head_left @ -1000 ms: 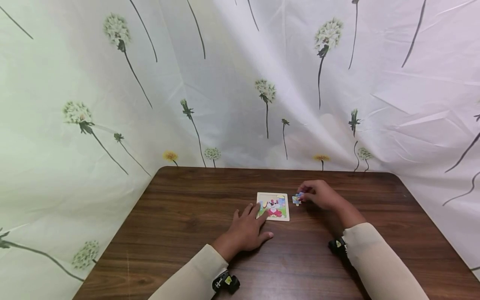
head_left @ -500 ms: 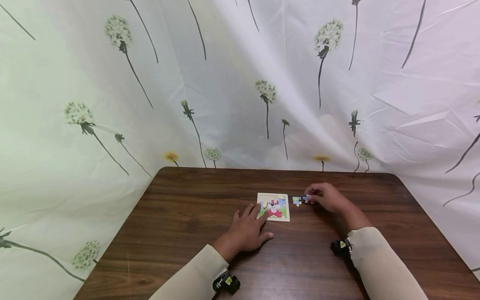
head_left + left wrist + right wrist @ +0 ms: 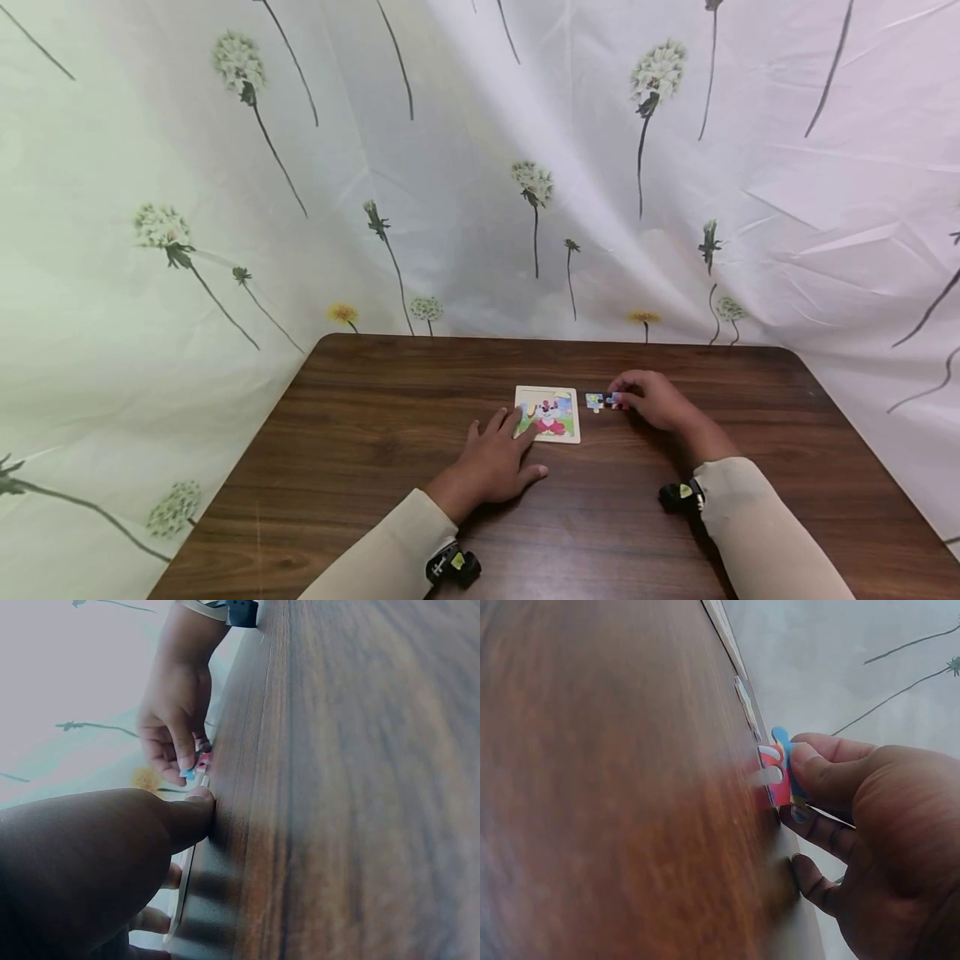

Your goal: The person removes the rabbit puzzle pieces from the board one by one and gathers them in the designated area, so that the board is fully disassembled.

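A small square jigsaw puzzle [image 3: 555, 423] with a cartoon animal in red sits in a pale tray [image 3: 576, 417] on the table. Spread fingers of my left hand [image 3: 489, 463] rest on the tray's lower left part, hiding that corner. Just right of the tray lies a loose blue and yellow puzzle piece [image 3: 594, 401]. Beside it, my right hand [image 3: 657, 402] pinches a red and blue puzzle piece [image 3: 778, 791] between thumb and fingers. The right wrist view shows this piece tilted up close over the tabletop, its blue knob at the upper end.
The brown wood-grain table [image 3: 360, 467] has rounded far corners. Behind it hangs a white cloth [image 3: 465, 167] printed with dandelions. Each wrist wears a black camera on a strap, and pale sleeves cover both forearms.
My right hand has moved a little to the right with the red and blue puzzle piece, away from the loose piece, then nearly stopped. The left hand stays on the tray.
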`<action>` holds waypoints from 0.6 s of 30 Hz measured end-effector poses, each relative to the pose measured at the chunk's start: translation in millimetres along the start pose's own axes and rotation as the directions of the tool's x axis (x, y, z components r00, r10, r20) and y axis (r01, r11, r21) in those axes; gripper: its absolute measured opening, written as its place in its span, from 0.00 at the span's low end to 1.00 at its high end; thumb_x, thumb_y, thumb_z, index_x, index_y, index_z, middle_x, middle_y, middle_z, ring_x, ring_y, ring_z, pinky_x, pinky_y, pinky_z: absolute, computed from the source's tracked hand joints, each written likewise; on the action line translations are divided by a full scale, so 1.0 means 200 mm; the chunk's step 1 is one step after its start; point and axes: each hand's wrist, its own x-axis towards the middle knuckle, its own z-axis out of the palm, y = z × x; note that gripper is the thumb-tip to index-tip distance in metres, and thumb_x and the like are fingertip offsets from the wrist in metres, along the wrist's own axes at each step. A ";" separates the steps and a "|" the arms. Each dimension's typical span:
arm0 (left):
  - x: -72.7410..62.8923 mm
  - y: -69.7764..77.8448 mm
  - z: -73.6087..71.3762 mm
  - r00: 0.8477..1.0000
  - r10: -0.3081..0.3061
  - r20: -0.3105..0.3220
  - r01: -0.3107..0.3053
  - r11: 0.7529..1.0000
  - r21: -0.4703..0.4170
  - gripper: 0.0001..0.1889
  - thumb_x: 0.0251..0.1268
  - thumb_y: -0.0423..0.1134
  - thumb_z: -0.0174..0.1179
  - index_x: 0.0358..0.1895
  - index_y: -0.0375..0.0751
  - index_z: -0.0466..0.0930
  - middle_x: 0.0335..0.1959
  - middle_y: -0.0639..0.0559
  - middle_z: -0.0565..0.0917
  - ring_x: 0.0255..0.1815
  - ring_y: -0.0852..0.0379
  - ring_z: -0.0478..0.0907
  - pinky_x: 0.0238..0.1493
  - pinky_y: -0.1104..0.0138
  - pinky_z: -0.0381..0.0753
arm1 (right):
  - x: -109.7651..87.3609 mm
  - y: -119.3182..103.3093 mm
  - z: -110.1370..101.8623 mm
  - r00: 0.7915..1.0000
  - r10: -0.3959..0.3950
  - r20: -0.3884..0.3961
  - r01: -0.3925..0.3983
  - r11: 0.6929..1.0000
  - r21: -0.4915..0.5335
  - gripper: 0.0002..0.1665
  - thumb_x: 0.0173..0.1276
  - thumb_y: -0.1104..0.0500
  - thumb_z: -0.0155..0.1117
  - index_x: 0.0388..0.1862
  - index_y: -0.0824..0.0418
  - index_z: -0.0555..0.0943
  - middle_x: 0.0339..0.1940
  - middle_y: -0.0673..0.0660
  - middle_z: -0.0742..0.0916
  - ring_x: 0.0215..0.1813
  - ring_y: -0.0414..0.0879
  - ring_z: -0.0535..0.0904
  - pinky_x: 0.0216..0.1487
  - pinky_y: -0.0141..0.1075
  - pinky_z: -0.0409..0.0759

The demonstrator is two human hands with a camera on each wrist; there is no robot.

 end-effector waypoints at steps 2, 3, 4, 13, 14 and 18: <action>0.00 0.00 0.00 1.000 0.001 0.000 -0.001 1.000 -0.005 0.39 0.80 0.70 0.55 0.86 0.57 0.67 0.90 0.47 0.59 0.91 0.39 0.56 0.82 0.30 0.61 | 0.00 0.00 0.00 1.000 -0.001 -0.010 0.001 1.000 -0.007 0.10 0.76 0.74 0.66 0.44 0.62 0.89 0.40 0.54 0.90 0.44 0.44 0.83 0.50 0.40 0.82; 0.00 0.00 0.00 1.000 0.000 0.001 0.000 1.000 -0.008 0.38 0.81 0.70 0.55 0.86 0.57 0.67 0.90 0.47 0.59 0.91 0.39 0.56 0.82 0.30 0.61 | 0.00 0.00 0.00 1.000 0.001 -0.015 -0.001 1.000 -0.010 0.10 0.76 0.74 0.66 0.44 0.62 0.89 0.41 0.55 0.90 0.44 0.44 0.83 0.50 0.40 0.82; 0.00 0.00 0.00 1.000 -0.001 0.003 0.001 1.000 -0.008 0.38 0.81 0.70 0.54 0.86 0.57 0.66 0.91 0.47 0.59 0.91 0.39 0.56 0.82 0.30 0.61 | 0.00 0.00 0.00 1.000 0.005 -0.019 -0.005 1.000 -0.012 0.10 0.76 0.74 0.66 0.44 0.61 0.89 0.41 0.55 0.90 0.45 0.44 0.83 0.50 0.41 0.81; 0.00 0.00 -0.01 1.000 0.000 0.002 0.000 1.000 -0.010 0.39 0.80 0.70 0.55 0.86 0.58 0.66 0.91 0.47 0.59 0.91 0.40 0.55 0.82 0.30 0.61 | -0.01 0.02 0.01 0.999 0.019 -0.049 -0.018 1.000 0.020 0.09 0.77 0.72 0.67 0.49 0.63 0.90 0.43 0.57 0.87 0.42 0.43 0.82 0.43 0.33 0.79; 0.00 0.00 -0.01 1.000 0.001 0.003 -0.001 1.000 -0.011 0.39 0.80 0.70 0.55 0.86 0.58 0.66 0.91 0.47 0.59 0.91 0.40 0.55 0.82 0.30 0.61 | -0.01 0.02 0.01 0.998 0.018 -0.056 -0.017 1.000 0.023 0.09 0.77 0.72 0.68 0.49 0.63 0.90 0.44 0.58 0.86 0.42 0.43 0.82 0.43 0.33 0.79; 0.00 0.00 -0.01 1.000 0.007 0.000 -0.007 1.000 -0.007 0.39 0.80 0.70 0.55 0.86 0.57 0.66 0.90 0.47 0.59 0.91 0.39 0.55 0.82 0.30 0.61 | -0.02 0.02 0.01 0.998 0.011 -0.065 -0.011 1.000 0.007 0.08 0.75 0.70 0.72 0.48 0.62 0.90 0.45 0.57 0.87 0.45 0.45 0.82 0.47 0.35 0.79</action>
